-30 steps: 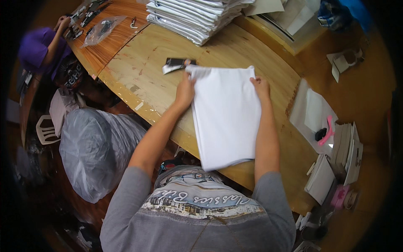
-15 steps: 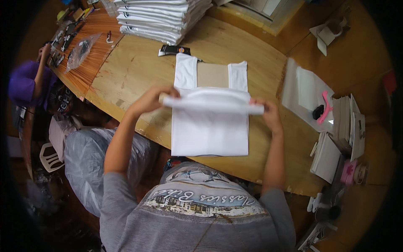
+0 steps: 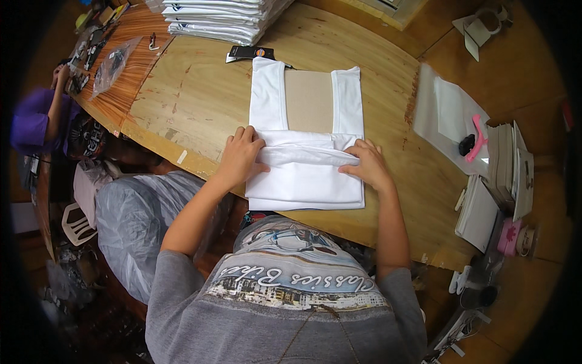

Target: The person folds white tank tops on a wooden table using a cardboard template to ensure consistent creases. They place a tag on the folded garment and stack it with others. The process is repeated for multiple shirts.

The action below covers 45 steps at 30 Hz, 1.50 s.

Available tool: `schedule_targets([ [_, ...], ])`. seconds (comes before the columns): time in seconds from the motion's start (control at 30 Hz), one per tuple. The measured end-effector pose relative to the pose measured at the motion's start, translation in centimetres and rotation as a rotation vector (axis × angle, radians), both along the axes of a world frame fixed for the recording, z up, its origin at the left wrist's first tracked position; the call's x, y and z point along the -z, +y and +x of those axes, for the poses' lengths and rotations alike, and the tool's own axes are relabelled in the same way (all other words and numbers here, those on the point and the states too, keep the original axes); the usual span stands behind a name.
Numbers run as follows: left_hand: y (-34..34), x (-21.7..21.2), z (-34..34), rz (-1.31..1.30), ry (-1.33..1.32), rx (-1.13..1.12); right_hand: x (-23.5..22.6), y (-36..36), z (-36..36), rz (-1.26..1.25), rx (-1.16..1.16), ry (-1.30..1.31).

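Observation:
A white shirt (image 3: 309, 185) lies partly folded on the wooden table in front of me, with a tan cardboard panel (image 3: 308, 100) showing between two white strips at its far end. Across its middle runs a loose, rumpled fold. At the left end of this fold, my left hand (image 3: 244, 156) grips the cloth, thumb nearer me and fingers on the far side. My right hand (image 3: 368, 162) pinches the right end in the same way. A black hang tag (image 3: 251, 53) rests just past the shirt's far left corner.
A tall stack of folded white garments (image 3: 212, 24) stands at the far left. On the right are a clear plastic sheet (image 3: 430, 118), a pink-handled tool (image 3: 478, 139) and upright cardboard pieces (image 3: 500, 161). Grey plastic bags (image 3: 136, 224) sit left of me; a purple-sleeved person (image 3: 39, 121) is beyond.
The blurred, raised strip of cloth has come down onto the shirt as a fold. My hands have drawn closer together along its ends. The view has shifted slightly.

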<state>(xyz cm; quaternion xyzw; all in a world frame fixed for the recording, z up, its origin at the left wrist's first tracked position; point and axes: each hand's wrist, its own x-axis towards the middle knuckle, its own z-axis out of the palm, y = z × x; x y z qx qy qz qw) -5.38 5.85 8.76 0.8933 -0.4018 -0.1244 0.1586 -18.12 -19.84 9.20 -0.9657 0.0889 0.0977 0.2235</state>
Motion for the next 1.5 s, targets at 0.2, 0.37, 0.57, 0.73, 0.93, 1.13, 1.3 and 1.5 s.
schedule_targets([
  [0.2, -0.3, 0.7, 0.6, -0.167, 0.433, -0.232, 2.5, 0.4, 0.8, 0.627, 0.224, -0.127],
  [0.37, 0.8, -0.7, 2.1, -0.282, 0.736, -0.035, 1.0, 0.0, 0.6, 0.482, 0.175, -0.066],
  [0.57, -0.8, -0.9, 4.9, -0.617, 0.961, -0.388, -1.6, -1.5, 4.4, 0.531, 0.303, -0.149],
  [0.73, 0.8, 2.3, 1.1, -0.809, 0.936, -0.634, 4.1, -2.6, 0.8, 0.689, 0.693, -0.476],
  [0.93, 1.6, 3.4, -4.8, -0.564, 0.196, -0.362, 3.7, 2.4, -4.9, 0.902, 0.774, -0.435],
  [1.13, 0.5, 2.7, -5.6, -0.281, 0.149, -0.458, 4.8, 2.3, -5.4, 0.592, 0.706, -0.237],
  [1.3, -1.6, 1.5, -4.5, -0.146, -0.319, -0.212, 0.5, 7.0, 0.0, -0.166, 0.281, -0.579],
  [1.5, -3.9, 5.1, -2.3, -0.048, -0.316, -0.063, 5.8, 7.7, 3.6, -0.268, 0.131, -0.288],
])
